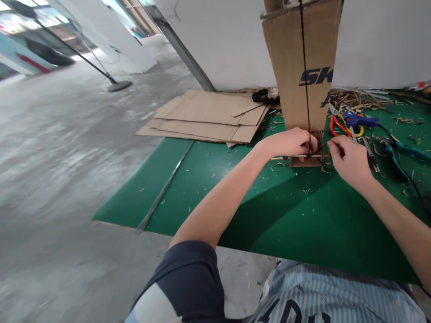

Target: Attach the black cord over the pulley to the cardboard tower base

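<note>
A tall cardboard column with dark printed lettering stands upright on the table. A black cord runs down its front to a thin stick lying across the cardboard base. At the foot of the column, my left hand is closed around the cord beside the stick; its fingertips are partly hidden. My right hand pinches a loose end of the same cord just to the right. Between the two hands, the cord makes small loops.
Flat cardboard sheets lie at the table's back left. On the right are red-handled scissors, a blue glue gun, a utility knife and teal-handled pliers. A metal strip crosses the green table.
</note>
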{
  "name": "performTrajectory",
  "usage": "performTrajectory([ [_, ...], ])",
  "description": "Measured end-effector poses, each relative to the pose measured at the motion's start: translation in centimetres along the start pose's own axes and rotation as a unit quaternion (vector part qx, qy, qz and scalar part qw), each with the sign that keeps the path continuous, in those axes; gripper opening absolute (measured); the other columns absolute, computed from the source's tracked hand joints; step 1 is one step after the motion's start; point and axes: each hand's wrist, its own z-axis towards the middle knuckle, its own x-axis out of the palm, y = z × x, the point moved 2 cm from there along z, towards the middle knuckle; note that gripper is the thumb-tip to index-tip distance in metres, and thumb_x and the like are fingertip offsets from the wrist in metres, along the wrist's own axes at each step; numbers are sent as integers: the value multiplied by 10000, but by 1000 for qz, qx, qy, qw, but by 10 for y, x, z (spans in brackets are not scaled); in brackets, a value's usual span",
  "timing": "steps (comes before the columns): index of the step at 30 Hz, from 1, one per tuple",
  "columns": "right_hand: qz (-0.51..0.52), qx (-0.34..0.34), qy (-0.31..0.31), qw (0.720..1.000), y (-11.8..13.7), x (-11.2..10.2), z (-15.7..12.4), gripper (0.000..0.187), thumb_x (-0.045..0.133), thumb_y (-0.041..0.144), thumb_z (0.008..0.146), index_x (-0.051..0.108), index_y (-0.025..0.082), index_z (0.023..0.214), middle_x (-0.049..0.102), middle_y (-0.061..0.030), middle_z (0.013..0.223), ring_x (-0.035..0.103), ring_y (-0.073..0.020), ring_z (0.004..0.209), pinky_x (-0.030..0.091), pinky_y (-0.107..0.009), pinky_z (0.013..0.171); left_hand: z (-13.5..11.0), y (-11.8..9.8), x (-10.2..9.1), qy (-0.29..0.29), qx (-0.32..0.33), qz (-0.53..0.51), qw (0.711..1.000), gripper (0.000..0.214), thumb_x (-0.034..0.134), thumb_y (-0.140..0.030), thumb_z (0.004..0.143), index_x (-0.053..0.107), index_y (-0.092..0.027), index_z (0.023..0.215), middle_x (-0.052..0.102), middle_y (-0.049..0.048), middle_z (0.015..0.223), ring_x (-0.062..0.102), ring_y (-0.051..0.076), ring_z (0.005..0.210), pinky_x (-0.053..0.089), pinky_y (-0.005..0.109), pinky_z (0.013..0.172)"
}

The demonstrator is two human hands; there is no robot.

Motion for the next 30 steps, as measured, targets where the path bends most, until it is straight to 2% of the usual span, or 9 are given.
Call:
performTrajectory([
  [3, -46, -34, 45, 997, 8, 1, 13, 283, 434, 333, 987, 671, 187, 932, 732, -85, 891, 633, -199, 752, 369, -295, 637, -1, -1, -1, -5, -2, -7, 1000, 283, 503, -53, 777, 725, -174, 904, 758, -5, 926, 698, 114, 727, 483, 221, 724],
  [8, -150, -9, 109, 983, 24, 1, 27, 284, 459, 321, 971, 705, 179, 950, 724, -81, 791, 595, -187, 654, 267, -294, 579, -1, 3, -2, -27, -19, -68, 997, 215, 477, -29, 793, 647, -154, 836, 739, 8, 839, 699, 107, 711, 490, 218, 692],
  [11, -170, -1, 125, 977, 29, 3, 27, 275, 471, 313, 962, 712, 183, 939, 736, -84, 826, 586, -181, 648, 243, -295, 577, -2, 5, -3, -70, -34, -75, 994, 147, 564, -57, 758, 615, -164, 845, 710, -15, 761, 668, 113, 706, 468, 226, 674],
  [15, -116, 2, 105, 988, 28, 4, 27, 295, 450, 329, 982, 711, 195, 954, 732, -69, 838, 588, -178, 678, 264, -292, 588, -3, 5, -6, -92, -32, -31, 995, 133, 691, -104, 666, 630, -156, 772, 677, -17, 743, 606, 122, 697, 440, 250, 671],
  [19, -52, 10, 71, 996, 22, 2, 32, 317, 436, 349, 991, 707, 189, 956, 690, -59, 771, 574, -171, 684, 310, -289, 617, -2, 5, -7, -60, 1, -68, 996, 139, 633, -86, 697, 703, -150, 799, 709, -2, 777, 646, 125, 726, 471, 246, 693],
  [22, -45, 26, 64, 997, 16, 3, 34, 311, 469, 369, 976, 712, 185, 913, 652, -48, 708, 541, -166, 646, 310, -292, 614, -1, 8, -7, -35, 17, -104, 994, 217, 593, -83, 722, 745, -168, 852, 742, -11, 823, 682, 117, 735, 496, 227, 700],
  [25, -53, 49, 56, 996, 8, 5, 35, 298, 494, 364, 961, 713, 177, 882, 627, -43, 675, 515, -163, 616, 305, -295, 603, -1, 10, -7, -39, 26, -124, 991, 222, 568, -74, 727, 744, -165, 829, 740, -13, 807, 691, 106, 705, 502, 211, 679],
  [27, -54, 58, 55, 995, 3, 7, 35, 290, 506, 364, 954, 713, 174, 882, 620, -40, 665, 510, -163, 607, 302, -294, 593, -1, 10, -6, -37, 25, -124, 991, 259, 544, -59, 727, 751, -165, 841, 744, -12, 807, 697, 103, 708, 500, 200, 673],
  [30, -48, 60, 57, 995, -2, 10, 35, 297, 510, 379, 956, 713, 175, 883, 620, -35, 655, 505, -160, 592, 290, -291, 576, 0, 8, -4, -9, 21, -77, 997, 361, 527, -52, 748, 785, -205, 949, 780, -22, 926, 707, 104, 772, 505, 196, 718],
])
